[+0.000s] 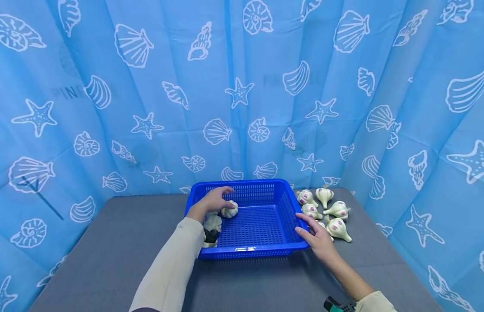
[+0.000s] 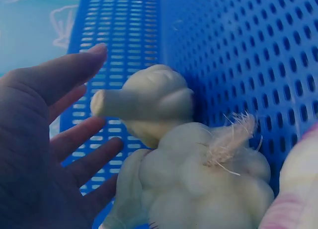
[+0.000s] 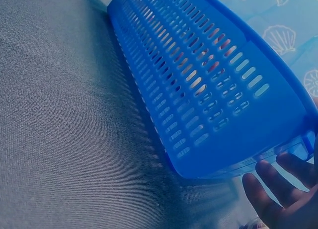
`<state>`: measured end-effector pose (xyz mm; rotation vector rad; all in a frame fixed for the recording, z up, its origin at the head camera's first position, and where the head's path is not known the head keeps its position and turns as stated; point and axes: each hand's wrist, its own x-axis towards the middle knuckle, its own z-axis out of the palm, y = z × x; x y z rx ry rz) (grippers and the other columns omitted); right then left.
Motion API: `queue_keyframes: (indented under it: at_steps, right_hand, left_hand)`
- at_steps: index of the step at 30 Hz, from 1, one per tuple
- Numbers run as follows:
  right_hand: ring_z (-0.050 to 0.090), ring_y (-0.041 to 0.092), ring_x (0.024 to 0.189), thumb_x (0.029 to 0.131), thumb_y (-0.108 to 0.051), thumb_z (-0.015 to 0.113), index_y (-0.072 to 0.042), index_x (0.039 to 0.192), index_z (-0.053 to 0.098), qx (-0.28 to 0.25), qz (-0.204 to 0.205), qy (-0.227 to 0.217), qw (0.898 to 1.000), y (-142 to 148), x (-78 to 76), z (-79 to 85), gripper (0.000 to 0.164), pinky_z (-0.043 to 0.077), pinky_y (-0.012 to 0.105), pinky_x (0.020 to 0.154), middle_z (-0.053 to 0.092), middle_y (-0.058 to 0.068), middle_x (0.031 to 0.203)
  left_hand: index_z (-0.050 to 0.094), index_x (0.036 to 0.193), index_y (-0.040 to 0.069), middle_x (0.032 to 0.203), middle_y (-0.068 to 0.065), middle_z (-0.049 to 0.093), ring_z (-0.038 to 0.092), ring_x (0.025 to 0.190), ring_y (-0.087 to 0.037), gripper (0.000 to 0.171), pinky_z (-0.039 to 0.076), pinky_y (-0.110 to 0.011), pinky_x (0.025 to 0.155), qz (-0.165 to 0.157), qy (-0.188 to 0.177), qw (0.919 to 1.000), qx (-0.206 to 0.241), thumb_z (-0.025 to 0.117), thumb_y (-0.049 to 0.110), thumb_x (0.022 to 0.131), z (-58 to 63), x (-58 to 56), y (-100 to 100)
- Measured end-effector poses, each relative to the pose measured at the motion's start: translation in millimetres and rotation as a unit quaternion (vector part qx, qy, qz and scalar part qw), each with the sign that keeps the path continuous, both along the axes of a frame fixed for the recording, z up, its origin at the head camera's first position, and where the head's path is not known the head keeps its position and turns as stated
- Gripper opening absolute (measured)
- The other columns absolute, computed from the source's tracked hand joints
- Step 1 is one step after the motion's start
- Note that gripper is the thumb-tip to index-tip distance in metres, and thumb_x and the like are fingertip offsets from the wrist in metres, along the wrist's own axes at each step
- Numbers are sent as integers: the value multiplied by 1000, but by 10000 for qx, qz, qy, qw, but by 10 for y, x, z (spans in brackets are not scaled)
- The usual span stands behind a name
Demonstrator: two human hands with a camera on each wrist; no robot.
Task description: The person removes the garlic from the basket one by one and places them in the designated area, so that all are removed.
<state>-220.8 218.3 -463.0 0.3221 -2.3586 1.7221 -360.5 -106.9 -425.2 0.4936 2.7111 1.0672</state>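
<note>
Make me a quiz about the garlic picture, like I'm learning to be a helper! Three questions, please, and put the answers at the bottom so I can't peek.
1. Pick one. What colour is the basket?
A) red
B) blue
C) yellow

2. True or false? Some garlic bulbs lie outside the basket, on the table.

3. Look and tell: which hand reaches into the basket, close to the garlic there?

Key:
1. B, blue.
2. True. They lie in a group beside the basket, on the person's right.
3. The left hand. The right hand is at the basket's right rim.
</note>
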Motion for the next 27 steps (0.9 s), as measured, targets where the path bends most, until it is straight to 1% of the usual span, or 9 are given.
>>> queue_keyframes:
  at_steps: [4,6,9,11,14,17,22,24,27]
  right_hand:
    - [59,20,104,94,-7,62,4,135,51,-28,32,-8,10000,7,-4,1,44,52,22,79,48,28,137]
    - [59,16,102,94,-7,62,5,136,50,-53,61,-12,10000,8,-5,0,44,52,23,79,48,28,137]
    - [59,11,99,94,-7,62,4,136,50,-77,66,-32,9999,10,-2,-2,45,52,23,78,48,28,137]
    - [60,13,100,94,-6,62,5,136,50,-113,75,-34,9999,11,0,-5,45,52,24,78,48,29,136]
    - [59,22,105,94,-7,62,4,136,50,-80,52,-47,9999,7,-3,-4,44,51,22,79,47,28,137]
    - [57,31,109,95,-8,62,4,136,50,-79,66,-62,9999,0,-7,-3,45,50,20,79,46,29,138]
    - [56,34,111,94,-7,62,4,136,50,-103,67,2,9999,4,-5,-17,45,50,19,80,46,28,139]
    - [56,33,112,94,-7,62,4,136,50,-91,50,23,9999,10,-2,-25,45,49,19,81,46,28,139]
    - [56,34,113,95,-8,61,3,137,49,-106,58,4,9999,15,-5,-26,45,50,19,80,46,28,139]
  left_hand:
    - [54,137,11,135,-16,53,50,123,-35,60,43,-48,97,-69,187,9981,-581,77,23,83,-42,-20,42]
    - [54,138,14,138,-14,52,49,125,-34,61,40,-49,101,-43,82,9967,-802,77,25,83,-65,-18,60]
    - [55,138,18,138,-11,53,49,124,-32,60,39,-50,101,27,-71,9945,-1043,77,26,82,-98,-5,82]
    - [57,136,21,136,-9,55,51,122,-30,59,39,-50,101,65,-103,9933,-1147,78,26,81,-120,4,98]
    - [61,130,24,128,-6,60,54,114,-28,54,40,-51,99,171,-163,9925,-1196,79,25,80,-134,24,108]
    - [63,125,25,123,-4,62,54,112,-29,50,37,-54,100,189,-175,9910,-1311,81,24,78,-143,36,116]
    - [63,125,26,127,-5,61,48,122,-33,54,27,-58,106,12,-98,9870,-1607,83,23,75,-136,50,132]
    - [62,127,27,129,-4,59,45,125,-36,56,26,-59,106,-26,-135,9857,-1679,83,21,75,-133,57,134]
    - [62,128,27,130,-4,59,44,126,-36,58,25,-59,107,-48,-110,9841,-1773,82,16,75,-125,67,132]
